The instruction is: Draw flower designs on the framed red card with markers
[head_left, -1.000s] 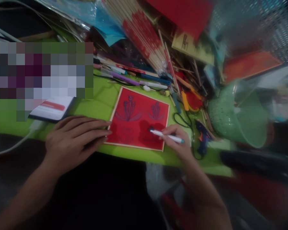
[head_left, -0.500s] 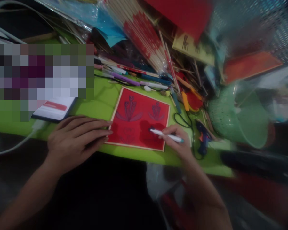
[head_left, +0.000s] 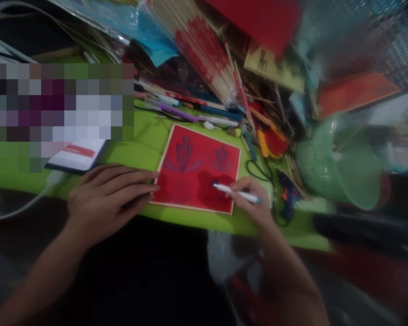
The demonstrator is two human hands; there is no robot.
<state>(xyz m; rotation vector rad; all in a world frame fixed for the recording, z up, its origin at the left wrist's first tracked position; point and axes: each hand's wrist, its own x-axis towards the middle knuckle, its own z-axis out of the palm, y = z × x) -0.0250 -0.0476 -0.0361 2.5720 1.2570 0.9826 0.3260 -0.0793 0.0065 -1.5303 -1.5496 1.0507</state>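
Note:
A red square card (head_left: 199,158) with a pale border and dark flower drawings lies on the green table (head_left: 146,145) near its front edge. My right hand (head_left: 253,201) is closed round a white pen (head_left: 236,192) with a teal end, its tip resting on the card's lower right part. My left hand (head_left: 110,194) lies flat, fingers stretched out together, with the fingertips on the card's left edge.
Behind the card lies a heap of pens, sticks and coloured papers (head_left: 204,77). A green bowl (head_left: 340,165) stands at the right, a blue glue gun (head_left: 287,192) with a black cord beside it. A white and red card (head_left: 76,154) lies at the left.

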